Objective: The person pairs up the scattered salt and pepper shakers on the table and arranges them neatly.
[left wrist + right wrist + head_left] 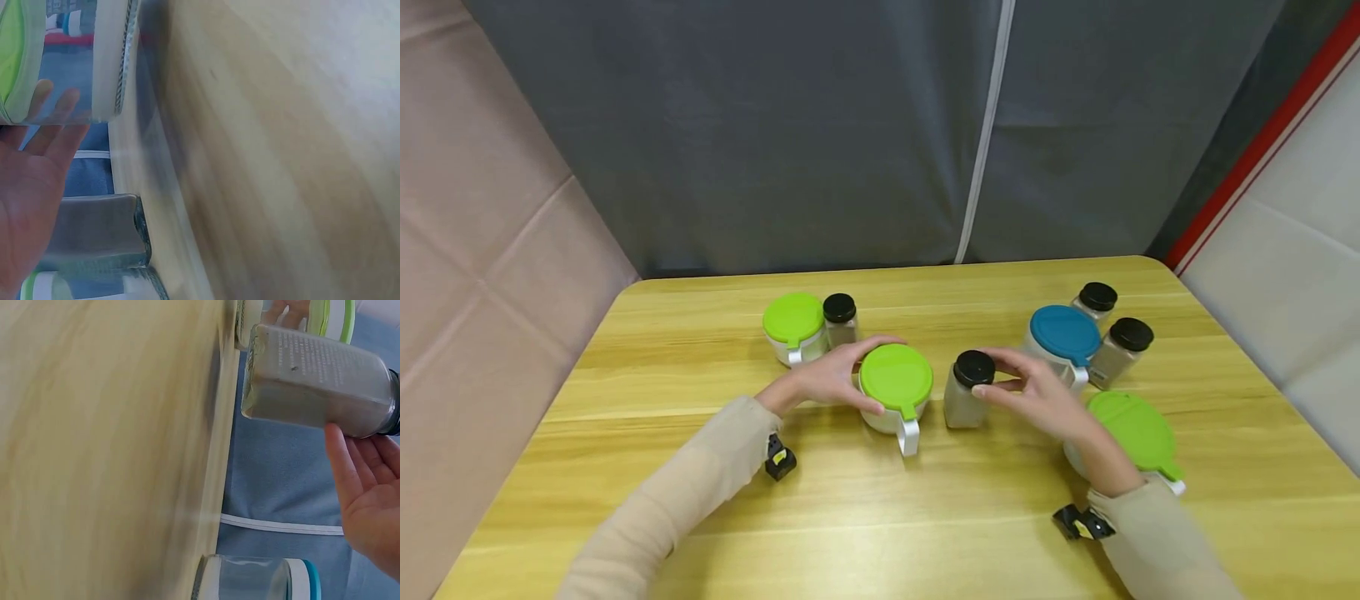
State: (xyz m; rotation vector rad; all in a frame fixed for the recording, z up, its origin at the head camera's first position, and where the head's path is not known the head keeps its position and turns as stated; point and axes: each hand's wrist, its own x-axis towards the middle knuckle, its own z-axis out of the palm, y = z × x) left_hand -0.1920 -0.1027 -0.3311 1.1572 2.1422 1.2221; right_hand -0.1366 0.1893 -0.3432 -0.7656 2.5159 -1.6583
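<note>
My left hand [831,377] grips a clear jar with a green lid [897,377] and a white handle, thumb on the near side and fingers round the far side. In the left wrist view the fingers show behind the see-through wall of this jar [109,69]. Just to its right, a square spice jar with a black lid [966,404] is held near its top by my right hand [1043,396], the thumb against the lid. Seen from the right wrist, brownish-grey contents fill this spice jar [312,381], its base close over the table.
Behind my left hand stand another green-lidded jar [793,321] and a black-lidded spice jar [841,321]. On the right are a blue-lidded jar [1063,333], two more spice jars [1116,354], and a green-lidded jar [1131,429] partly under my right forearm. A grey curtain [775,150] hangs behind the wooden table [850,525].
</note>
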